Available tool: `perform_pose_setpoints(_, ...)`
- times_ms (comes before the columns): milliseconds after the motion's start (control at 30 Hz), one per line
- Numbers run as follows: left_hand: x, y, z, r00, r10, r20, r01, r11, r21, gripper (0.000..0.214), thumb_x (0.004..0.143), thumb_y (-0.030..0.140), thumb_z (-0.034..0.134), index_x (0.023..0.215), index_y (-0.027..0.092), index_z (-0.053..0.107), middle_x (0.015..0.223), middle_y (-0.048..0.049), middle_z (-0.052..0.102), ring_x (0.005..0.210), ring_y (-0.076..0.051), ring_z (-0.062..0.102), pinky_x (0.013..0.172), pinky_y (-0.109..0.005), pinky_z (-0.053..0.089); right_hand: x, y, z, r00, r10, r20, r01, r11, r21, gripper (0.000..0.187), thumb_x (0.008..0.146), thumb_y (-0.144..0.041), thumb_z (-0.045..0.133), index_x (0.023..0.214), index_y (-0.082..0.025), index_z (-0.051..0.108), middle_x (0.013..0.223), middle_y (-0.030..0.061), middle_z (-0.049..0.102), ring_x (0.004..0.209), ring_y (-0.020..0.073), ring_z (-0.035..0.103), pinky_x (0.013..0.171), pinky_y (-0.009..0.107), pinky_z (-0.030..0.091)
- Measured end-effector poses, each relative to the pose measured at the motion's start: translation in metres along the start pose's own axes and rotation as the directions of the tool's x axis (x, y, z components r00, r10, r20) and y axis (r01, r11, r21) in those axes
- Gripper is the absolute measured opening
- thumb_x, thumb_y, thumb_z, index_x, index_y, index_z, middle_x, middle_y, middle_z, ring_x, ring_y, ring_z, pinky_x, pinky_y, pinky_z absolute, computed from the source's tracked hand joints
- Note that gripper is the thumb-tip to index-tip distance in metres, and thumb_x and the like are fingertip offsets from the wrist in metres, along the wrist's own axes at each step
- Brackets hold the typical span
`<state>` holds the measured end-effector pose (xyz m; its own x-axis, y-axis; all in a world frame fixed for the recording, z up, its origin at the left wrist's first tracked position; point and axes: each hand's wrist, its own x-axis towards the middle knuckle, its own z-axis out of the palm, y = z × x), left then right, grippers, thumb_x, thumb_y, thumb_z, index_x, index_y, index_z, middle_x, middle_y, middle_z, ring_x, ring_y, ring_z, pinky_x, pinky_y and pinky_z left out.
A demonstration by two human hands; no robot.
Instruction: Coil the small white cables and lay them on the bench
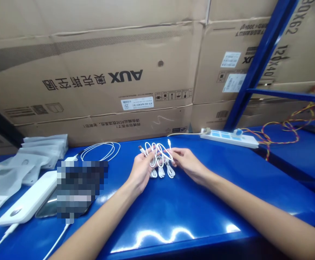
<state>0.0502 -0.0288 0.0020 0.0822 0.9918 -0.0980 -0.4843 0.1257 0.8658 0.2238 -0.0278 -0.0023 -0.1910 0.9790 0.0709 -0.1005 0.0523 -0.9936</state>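
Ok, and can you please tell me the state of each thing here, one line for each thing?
Left hand: closed on the cable bundle.
Right hand: pinching the same bundle.
Cable bundle: white, folded in loops, lower loops resting on the bench.
Second cable: white, loosely coiled, lying on the bench.
Power strip: lying flat, cords attached.
Plastic bags: stacked, overlapping.
AUX box: stacked, printing upside down.

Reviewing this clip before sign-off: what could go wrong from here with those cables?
1. The looped white cables between the left hand and right hand lie close together, so they may tangle.
2. The loose white cable coil lies a little beyond the left hand and could get mixed in with them.
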Motion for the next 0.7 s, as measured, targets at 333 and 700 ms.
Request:
perform_pose_setpoints(333, -0.0001, -0.0011, -0.0019, 0.998, 0.046, 0.044, -0.045, 0.999, -0.013, 0.030, 0.084, 0.020, 0.083, 0.113, 0.014, 0.077, 0.121, -0.0148, 0.078, 0.110, -0.025, 0.076, 0.102, -0.040, 0.060, 0.0011, 0.0041, -0.0021, 0.962, -0.267, -0.065, 0.240, 0.932, -0.271, 0.035, 0.092, -0.051, 0.067, 0.110, -0.021, 0.071, 0.074, -0.0001, 0.062, 0.064, 0.0172, 0.059, 0.062, 0.031, 0.049)
perform_pose_setpoints(700, 0.0016, -0.0016, -0.0026, 0.999, 0.050, -0.014, -0.050, 0.998, 0.029, 0.037, 0.084, 0.022, 0.082, 0.120, 0.017, 0.074, 0.127, -0.0139, 0.076, 0.112, -0.025, 0.074, 0.096, -0.036, 0.059, -0.0044, 0.0098, 0.0004, 0.955, -0.264, 0.135, 0.294, 0.904, -0.312, 0.054, 0.083, -0.043, 0.082, 0.127, -0.023, 0.057, 0.092, -0.0008, 0.062, 0.068, 0.0148, 0.064, 0.064, 0.029, 0.053)
